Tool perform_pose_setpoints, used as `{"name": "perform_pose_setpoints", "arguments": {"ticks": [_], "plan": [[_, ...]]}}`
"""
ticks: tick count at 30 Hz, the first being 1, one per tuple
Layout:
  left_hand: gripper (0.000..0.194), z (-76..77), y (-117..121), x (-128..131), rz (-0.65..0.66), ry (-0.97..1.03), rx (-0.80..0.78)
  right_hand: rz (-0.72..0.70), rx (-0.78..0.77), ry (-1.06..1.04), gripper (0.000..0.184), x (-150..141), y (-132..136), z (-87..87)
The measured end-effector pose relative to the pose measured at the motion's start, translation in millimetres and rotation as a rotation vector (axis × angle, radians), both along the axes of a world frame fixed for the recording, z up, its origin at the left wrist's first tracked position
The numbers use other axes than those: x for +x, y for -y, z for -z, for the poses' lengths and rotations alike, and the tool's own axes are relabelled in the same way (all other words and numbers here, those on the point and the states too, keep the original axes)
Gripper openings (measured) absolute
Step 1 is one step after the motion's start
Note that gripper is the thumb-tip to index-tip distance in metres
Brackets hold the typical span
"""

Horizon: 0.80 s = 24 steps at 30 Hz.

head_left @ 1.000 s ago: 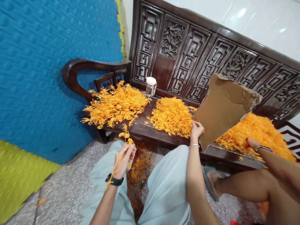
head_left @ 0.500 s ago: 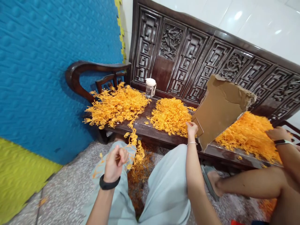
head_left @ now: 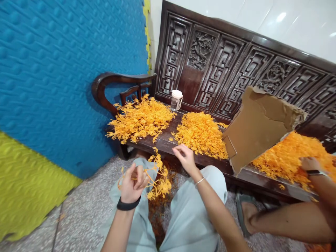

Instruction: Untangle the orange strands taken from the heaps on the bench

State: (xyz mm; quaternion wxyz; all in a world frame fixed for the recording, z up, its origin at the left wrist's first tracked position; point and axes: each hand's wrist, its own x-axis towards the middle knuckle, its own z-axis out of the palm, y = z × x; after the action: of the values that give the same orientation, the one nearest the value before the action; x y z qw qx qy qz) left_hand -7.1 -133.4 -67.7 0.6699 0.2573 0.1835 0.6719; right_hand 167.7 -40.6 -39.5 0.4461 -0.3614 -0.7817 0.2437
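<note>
My left hand [head_left: 134,182], with a black wristband, is closed around the thin stems of a bunch of orange plastic flower-like pieces [head_left: 160,182] above my left knee. The bunch spreads out to the right of my fingers. My right hand [head_left: 186,160] hovers by the bench's front edge, right of the bunch, with thumb and fingertips pinched together. Whatever it may hold is too small to make out. Beyond it lies the middle pile of orange pieces [head_left: 201,134], and a looser, stemmed pile [head_left: 143,119] rests at the bench's left end.
A carved dark wooden bench [head_left: 168,140] bears the piles and a white-lidded cup [head_left: 176,100]. A torn cardboard piece [head_left: 259,129] leans between the middle and right piles [head_left: 291,157]. Another person's hand [head_left: 311,163] touches the right pile. A blue foam mat [head_left: 57,87] stands at left.
My right hand has left the middle pile and come left and nearer, toward the bunch. My left hand still grips its stems, the bunch now apart from the left pile. The view has shifted slightly.
</note>
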Motion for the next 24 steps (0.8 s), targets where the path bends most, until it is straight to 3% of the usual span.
{"name": "perform_pose_setpoints", "arguments": {"ticks": [4, 7, 9, 11, 16, 24], "plan": [[0.05, 4.4, 2, 0, 0.215, -0.026, 0.083, -0.148, -0.05, 0.038, 0.026, -16, 1, 8.1], [0.052, 6.2, 4, -1, 0.27, -0.055, 0.087, -0.29, -0.27, 0.048, 0.033, -12, -9, 13.8], [0.051, 6.0, 4, -2, 0.246, -0.07, 0.068, -0.387, -0.459, 0.046, 0.035, -6, -14, 16.1], [0.047, 5.5, 2, -4, 0.2, -0.092, 0.034, -0.429, -0.553, 0.05, 0.033, 0, -18, 15.7], [0.032, 8.8, -4, -16, 0.027, -0.191, -0.075, -0.351, -0.535, 0.037, 0.027, 13, -22, 9.2], [0.019, 14.3, -6, -25, -0.148, -0.437, -0.125, -0.404, -0.638, 0.025, 0.026, 11, -21, 14.5]]}}
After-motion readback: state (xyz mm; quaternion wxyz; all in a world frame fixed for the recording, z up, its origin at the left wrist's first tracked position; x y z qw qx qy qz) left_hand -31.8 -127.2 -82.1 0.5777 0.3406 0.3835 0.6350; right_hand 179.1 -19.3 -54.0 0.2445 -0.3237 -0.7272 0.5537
